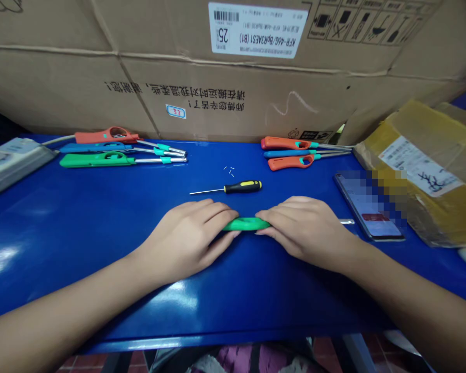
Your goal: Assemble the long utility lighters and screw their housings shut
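Observation:
Between my two hands is a green long-necked lighter (247, 224), held just above the blue table. My left hand (192, 233) is closed round its left part, thumb below and fingers on top. My right hand (306, 228) grips the right part, and the tip of a metal tube shows beyond that hand. Much of the lighter's body is hidden by my fingers. Just past my hands lies a screwdriver (243, 186) with a black and yellow handle, its shaft to the left. Several small screws (230, 171) are scattered behind it.
At the back left lie an orange lighter (106, 135), a blue one (95, 148) and a green one (97, 159). Three more lighters (289, 154) lie back right. A phone (368, 207) rests beside a taped package (423, 171). A large cardboard box (178, 77) walls off the back.

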Demonstrator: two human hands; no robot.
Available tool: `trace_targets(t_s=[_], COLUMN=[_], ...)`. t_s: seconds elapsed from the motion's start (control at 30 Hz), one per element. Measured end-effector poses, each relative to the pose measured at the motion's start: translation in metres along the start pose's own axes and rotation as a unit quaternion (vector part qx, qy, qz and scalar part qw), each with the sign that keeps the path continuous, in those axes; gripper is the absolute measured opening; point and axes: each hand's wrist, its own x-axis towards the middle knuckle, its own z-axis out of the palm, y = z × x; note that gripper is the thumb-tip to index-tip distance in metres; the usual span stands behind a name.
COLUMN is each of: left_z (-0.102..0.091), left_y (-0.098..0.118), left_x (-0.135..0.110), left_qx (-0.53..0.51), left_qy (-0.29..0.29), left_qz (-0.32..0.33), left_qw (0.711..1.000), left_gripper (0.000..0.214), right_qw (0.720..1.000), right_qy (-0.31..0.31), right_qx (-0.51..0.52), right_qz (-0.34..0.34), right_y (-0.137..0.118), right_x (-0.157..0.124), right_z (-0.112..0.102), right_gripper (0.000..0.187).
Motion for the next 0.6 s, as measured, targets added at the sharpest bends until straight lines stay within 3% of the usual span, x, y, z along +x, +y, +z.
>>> trace_targets(t_s=[0.4,0.6], left_z=[0.0,0.002], left_y=[0.004,0.008], left_x=[-0.002,-0.003], left_qx=[-0.004,0.032], left_qy=[-0.054,-0.048], left_qz=[-0.015,0.009], left_qw=[0.998,0.998], left_gripper=[0.021,0.024], right_qw=[0.995,0.998], right_qy=[-0.095,-0.061], right_qx=[-0.011,-0.035], right_qz=[0.036,0.004], right_y=[-0.004,-0.006], right_x=[0.001,0.003], right_z=[-0.008,-0.008], right_gripper=[0.016,0.024])
